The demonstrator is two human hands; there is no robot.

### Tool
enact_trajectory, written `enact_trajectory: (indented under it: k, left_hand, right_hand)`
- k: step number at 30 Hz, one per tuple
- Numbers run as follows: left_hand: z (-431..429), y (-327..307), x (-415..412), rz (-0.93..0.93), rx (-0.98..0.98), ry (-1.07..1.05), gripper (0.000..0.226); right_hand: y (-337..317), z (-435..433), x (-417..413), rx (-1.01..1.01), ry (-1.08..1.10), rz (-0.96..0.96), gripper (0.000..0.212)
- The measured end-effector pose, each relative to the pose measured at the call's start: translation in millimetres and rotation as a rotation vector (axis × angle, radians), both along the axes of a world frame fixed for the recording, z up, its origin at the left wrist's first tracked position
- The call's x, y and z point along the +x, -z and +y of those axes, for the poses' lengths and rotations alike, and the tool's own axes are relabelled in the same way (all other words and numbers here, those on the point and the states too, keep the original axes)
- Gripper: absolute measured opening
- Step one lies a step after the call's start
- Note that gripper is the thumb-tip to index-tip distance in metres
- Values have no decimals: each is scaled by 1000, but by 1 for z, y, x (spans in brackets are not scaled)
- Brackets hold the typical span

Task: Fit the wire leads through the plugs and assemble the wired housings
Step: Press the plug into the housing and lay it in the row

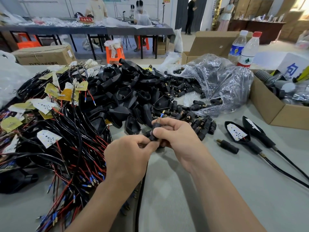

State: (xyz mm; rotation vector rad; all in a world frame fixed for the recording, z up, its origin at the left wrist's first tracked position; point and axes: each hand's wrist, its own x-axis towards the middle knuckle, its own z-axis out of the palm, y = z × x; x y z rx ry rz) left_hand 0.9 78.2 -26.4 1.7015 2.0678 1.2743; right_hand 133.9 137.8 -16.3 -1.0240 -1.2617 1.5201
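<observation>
Both hands meet over the middle of the table. My right hand [175,133] pinches a black plug [156,127] with a threaded brass end; a blue-tipped wire lead [161,114] sticks out of its top. My left hand [128,154] pinches the black cable [140,195] just below the plug, and the cable trails down toward me. Behind the hands lies a heap of black housings [127,91]. Loose plugs [187,104] spill from a clear plastic bag [222,84]. At the left sits a tangle of red and black wire leads with LED boards [55,124].
Two assembled housings with cables [247,134] and a single plug [228,145] lie at the right. A cardboard box [267,106] of grey parts stands at the far right, two water bottles [242,49] behind the bag. People work at a table in the background.
</observation>
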Motion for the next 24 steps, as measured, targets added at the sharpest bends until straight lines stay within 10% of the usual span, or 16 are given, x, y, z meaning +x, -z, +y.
enact_trajectory:
  k: [18,24]
  left_hand:
    - [7,-5,-6,-407,85,155,52]
    - [12,1,-3,-613,118,180,26]
  right_hand:
    - [-5,0,-5,-220,38,280,27]
    - [-6,-2,-9,-160,-14,291,16]
